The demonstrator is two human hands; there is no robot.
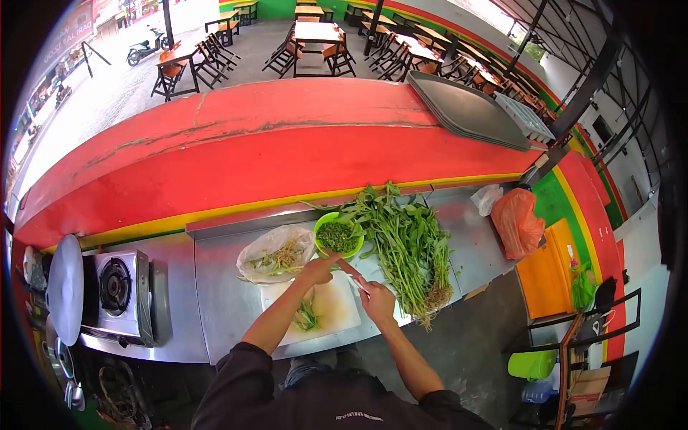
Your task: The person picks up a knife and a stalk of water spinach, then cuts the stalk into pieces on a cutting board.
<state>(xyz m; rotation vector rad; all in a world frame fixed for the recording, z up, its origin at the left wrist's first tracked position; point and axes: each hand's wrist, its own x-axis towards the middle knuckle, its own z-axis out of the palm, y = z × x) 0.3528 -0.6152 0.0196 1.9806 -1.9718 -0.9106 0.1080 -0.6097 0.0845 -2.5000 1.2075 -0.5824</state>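
Observation:
My left hand (319, 269) reaches to the near rim of a green bowl (326, 221) of chopped greens, fingers pinched together; what it grips is too small to tell. In my right hand (377, 299) is a knife (352, 272), its blade angled up toward the bowl. Both hands hover over a white cutting board (337, 304) with a few cut green stems (307, 315) on it. A big pile of leafy green stalks (408, 244) lies just right of the hands on the steel counter (215, 287).
A plastic bag with trimmings (276, 254) lies left of the bowl. A gas stove (118, 290) and a round lid (66, 287) stand at far left. An orange bag (517, 222) sits at the counter's right end. Stacked trays (466, 111) rest on the red ledge.

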